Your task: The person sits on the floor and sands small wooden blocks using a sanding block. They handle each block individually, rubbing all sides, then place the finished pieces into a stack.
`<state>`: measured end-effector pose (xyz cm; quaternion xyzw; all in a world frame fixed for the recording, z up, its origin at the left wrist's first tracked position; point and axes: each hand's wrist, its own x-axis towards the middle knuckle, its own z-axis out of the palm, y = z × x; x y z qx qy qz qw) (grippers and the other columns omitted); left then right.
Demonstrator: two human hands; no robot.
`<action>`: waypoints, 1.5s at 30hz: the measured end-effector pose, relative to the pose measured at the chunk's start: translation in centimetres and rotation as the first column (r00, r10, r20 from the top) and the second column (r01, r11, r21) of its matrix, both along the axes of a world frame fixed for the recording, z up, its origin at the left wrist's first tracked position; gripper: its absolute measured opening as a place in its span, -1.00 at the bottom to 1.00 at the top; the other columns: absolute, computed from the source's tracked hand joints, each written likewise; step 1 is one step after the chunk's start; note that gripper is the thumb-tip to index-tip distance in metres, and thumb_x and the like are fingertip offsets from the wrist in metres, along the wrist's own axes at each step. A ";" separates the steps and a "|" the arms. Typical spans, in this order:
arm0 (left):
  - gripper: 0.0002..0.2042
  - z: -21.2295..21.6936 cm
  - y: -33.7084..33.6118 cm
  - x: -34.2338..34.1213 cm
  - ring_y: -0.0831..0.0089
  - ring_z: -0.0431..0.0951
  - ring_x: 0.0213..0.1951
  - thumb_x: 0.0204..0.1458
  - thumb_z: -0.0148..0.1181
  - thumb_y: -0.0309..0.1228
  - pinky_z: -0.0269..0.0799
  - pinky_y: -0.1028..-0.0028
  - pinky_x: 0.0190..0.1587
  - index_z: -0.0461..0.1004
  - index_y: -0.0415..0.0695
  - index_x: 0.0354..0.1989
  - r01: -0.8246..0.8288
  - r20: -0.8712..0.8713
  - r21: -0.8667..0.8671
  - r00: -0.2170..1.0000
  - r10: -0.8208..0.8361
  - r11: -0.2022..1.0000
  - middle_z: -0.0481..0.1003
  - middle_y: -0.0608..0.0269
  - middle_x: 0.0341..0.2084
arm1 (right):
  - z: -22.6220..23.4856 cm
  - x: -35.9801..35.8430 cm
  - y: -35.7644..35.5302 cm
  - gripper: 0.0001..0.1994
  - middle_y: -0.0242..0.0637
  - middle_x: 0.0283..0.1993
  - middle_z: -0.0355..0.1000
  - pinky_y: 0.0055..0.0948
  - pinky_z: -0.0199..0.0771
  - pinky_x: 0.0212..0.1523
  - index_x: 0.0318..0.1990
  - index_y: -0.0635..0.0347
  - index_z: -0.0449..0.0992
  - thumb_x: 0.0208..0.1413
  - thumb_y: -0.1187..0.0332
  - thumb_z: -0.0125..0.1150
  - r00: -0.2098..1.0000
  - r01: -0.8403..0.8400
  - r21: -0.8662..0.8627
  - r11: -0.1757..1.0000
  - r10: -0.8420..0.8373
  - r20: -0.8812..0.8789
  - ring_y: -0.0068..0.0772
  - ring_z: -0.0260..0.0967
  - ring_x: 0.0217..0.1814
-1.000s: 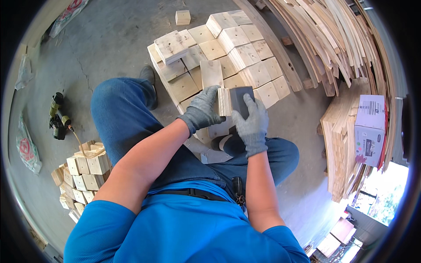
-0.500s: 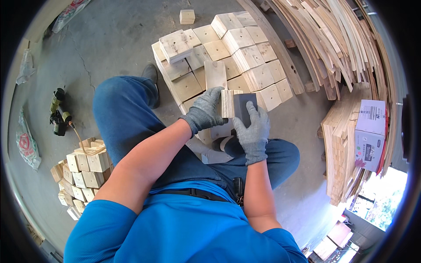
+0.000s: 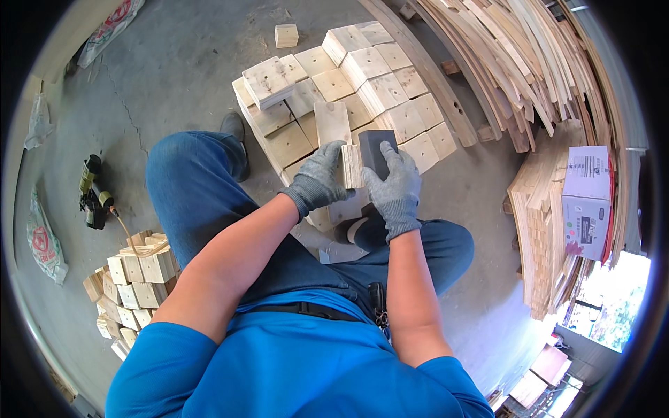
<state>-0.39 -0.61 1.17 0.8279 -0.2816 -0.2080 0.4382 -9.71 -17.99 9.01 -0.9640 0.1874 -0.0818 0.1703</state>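
My left hand [image 3: 317, 182], in a grey knit glove, is closed on a small wooden block [image 3: 352, 168] held on edge, its layered side showing. Beside it my right hand [image 3: 394, 187], gloved alike, grips a dark grey rectangular block [image 3: 377, 152] that looks like a sanding block. This dark block lies against the right side of the wooden one, its far end reaching past it. Just beyond both hands stands a stack of pale wooden blocks [image 3: 333, 85], many with a small hole in the face. One flat piece [image 3: 332, 120] lies on the stack near my left fingers.
A single block [image 3: 286, 35] sits on the floor beyond the stack. To the left are a nail gun [image 3: 92, 188] with a hose, another block pile [image 3: 132, 284] and a plastic bag [image 3: 45, 244]. Long boards [image 3: 502, 63] and a carton [image 3: 587, 198] on stacked wood line the right.
The dark block and my right hand have slid away from me along the wooden block's side. My left hand keeps its hold. The whole view has shifted slightly.
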 end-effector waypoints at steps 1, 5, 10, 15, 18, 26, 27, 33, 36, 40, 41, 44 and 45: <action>0.04 -0.2 0.0 0.0 -0.13 0.49 0.30 -0.30 0.69 -0.12 0.48 0.12 0.35 0.24 -0.05 0.43 0.002 0.009 -0.007 1.000 -0.002 1.000 0.43 -0.13 0.27 | 0.0 -0.3 0.2 -0.30 0.12 0.26 0.48 0.06 0.44 0.35 0.37 0.05 0.55 0.03 0.15 0.59 1.000 0.017 -0.002 1.000 -0.017 -0.003 0.19 0.43 0.32; 0.05 -0.2 0.1 -0.1 -0.12 0.49 0.30 -0.30 0.70 -0.09 0.48 0.11 0.35 0.24 -0.07 0.43 0.009 0.014 -0.018 1.000 -0.009 1.000 0.44 -0.13 0.26 | 0.2 -1.7 1.1 -0.29 0.10 0.27 0.47 0.08 0.42 0.37 0.39 0.05 0.53 0.04 0.18 0.60 0.999 0.029 -0.031 0.999 -0.029 -0.015 0.19 0.41 0.34; 0.04 -0.6 0.1 0.0 -0.12 0.50 0.28 -0.31 0.70 -0.08 0.47 0.11 0.34 0.27 -0.11 0.41 0.028 0.069 -0.050 0.997 -0.024 0.998 0.46 -0.13 0.23 | 0.1 -1.9 1.2 -0.29 0.10 0.27 0.45 0.10 0.42 0.36 0.39 0.04 0.53 0.03 0.18 0.60 0.999 0.027 -0.011 1.000 -0.027 -0.030 0.22 0.40 0.33; 0.03 -0.1 -0.1 0.1 -0.11 0.51 0.27 -0.32 0.71 -0.08 0.48 0.12 0.33 0.28 -0.11 0.40 0.009 0.055 -0.036 0.998 -0.007 0.999 0.46 -0.15 0.21 | -0.1 -1.5 0.9 -0.29 0.11 0.28 0.46 0.09 0.44 0.35 0.37 0.04 0.55 0.01 0.18 0.61 0.999 0.033 -0.058 0.998 -0.034 -0.008 0.22 0.41 0.32; 0.04 0.3 -0.1 0.0 -0.11 0.51 0.28 -0.31 0.71 -0.08 0.48 0.12 0.34 0.26 -0.09 0.41 0.002 0.048 -0.003 0.999 -0.002 1.000 0.45 -0.16 0.23 | -0.3 -1.7 0.9 -0.30 0.13 0.28 0.46 0.08 0.44 0.35 0.35 0.05 0.56 0.00 0.18 0.62 0.999 0.035 -0.035 0.999 -0.035 0.014 0.23 0.41 0.32; 0.07 0.2 0.1 0.1 -0.12 0.49 0.31 -0.31 0.71 -0.06 0.47 0.12 0.36 0.23 -0.07 0.44 0.016 0.022 0.021 1.000 -0.016 1.000 0.43 -0.17 0.27 | -0.6 -2.0 0.8 -0.28 0.15 0.35 0.42 0.12 0.42 0.38 0.38 0.03 0.55 0.04 0.05 0.57 0.999 0.034 -0.026 0.999 -0.034 -0.018 0.26 0.39 0.36; 0.07 0.2 0.1 0.1 -0.12 0.48 0.31 -0.31 0.71 -0.06 0.47 0.12 0.37 0.23 -0.07 0.44 0.017 0.016 0.023 1.000 -0.017 1.000 0.43 -0.17 0.27 | -0.6 -2.0 0.9 -0.28 0.16 0.32 0.43 0.11 0.42 0.38 0.38 0.05 0.55 0.03 0.08 0.59 0.999 0.036 -0.030 0.999 -0.036 -0.010 0.25 0.39 0.36; 0.08 -0.1 0.0 0.0 -0.12 0.47 0.33 -0.31 0.71 -0.05 0.46 0.13 0.38 0.24 -0.10 0.45 0.016 0.032 0.023 0.999 -0.016 1.000 0.42 -0.17 0.29 | -0.3 -2.0 1.1 -0.28 0.16 0.30 0.44 0.08 0.43 0.38 0.37 0.07 0.55 0.01 0.14 0.61 0.999 0.049 0.000 0.999 -0.049 -0.001 0.23 0.40 0.36; 0.08 -0.1 0.1 0.1 -0.12 0.47 0.32 -0.31 0.71 -0.05 0.46 0.13 0.38 0.24 -0.10 0.45 0.025 0.042 0.011 0.999 -0.025 1.000 0.42 -0.17 0.28 | -0.7 -2.1 0.8 -0.28 0.14 0.33 0.43 0.10 0.45 0.36 0.38 0.06 0.56 0.03 0.08 0.58 0.999 0.042 0.018 0.999 -0.042 0.011 0.22 0.42 0.35; 0.07 -0.4 0.1 0.1 -0.12 0.48 0.30 -0.32 0.71 -0.05 0.46 0.13 0.37 0.25 -0.11 0.43 0.029 0.060 -0.019 0.998 -0.028 0.999 0.43 -0.17 0.27 | -0.8 -2.1 0.8 -0.29 0.14 0.31 0.44 0.10 0.46 0.35 0.37 0.07 0.56 0.02 0.09 0.58 0.999 0.034 0.006 0.999 -0.034 0.025 0.23 0.42 0.34; 0.07 -0.3 0.1 0.1 -0.12 0.49 0.30 -0.32 0.71 -0.06 0.46 0.13 0.37 0.26 -0.11 0.43 0.029 0.054 -0.011 0.998 -0.029 1.000 0.43 -0.17 0.26 | -0.8 -2.1 0.8 -0.29 0.14 0.31 0.44 0.10 0.46 0.35 0.37 0.08 0.56 0.02 0.09 0.58 0.999 0.034 0.003 0.999 -0.034 0.031 0.23 0.42 0.33; 0.06 0.2 0.0 0.1 -0.13 0.50 0.28 -0.33 0.71 -0.06 0.46 0.13 0.36 0.26 -0.11 0.41 0.028 0.041 0.002 0.999 -0.028 1.000 0.44 -0.17 0.24 | -1.0 -2.1 0.6 -0.29 0.13 0.31 0.44 0.10 0.46 0.35 0.36 0.07 0.57 0.02 0.10 0.58 0.998 0.032 0.014 0.999 -0.032 0.045 0.23 0.42 0.33; 0.05 0.4 0.0 0.1 -0.13 0.50 0.28 -0.33 0.71 -0.06 0.47 0.12 0.36 0.26 -0.11 0.40 0.027 0.040 0.001 0.999 -0.027 1.000 0.45 -0.17 0.23 | -1.1 -2.1 0.6 -0.29 0.13 0.31 0.44 0.10 0.45 0.35 0.36 0.06 0.57 0.02 0.10 0.58 0.998 0.031 0.016 0.999 -0.032 0.046 0.24 0.42 0.33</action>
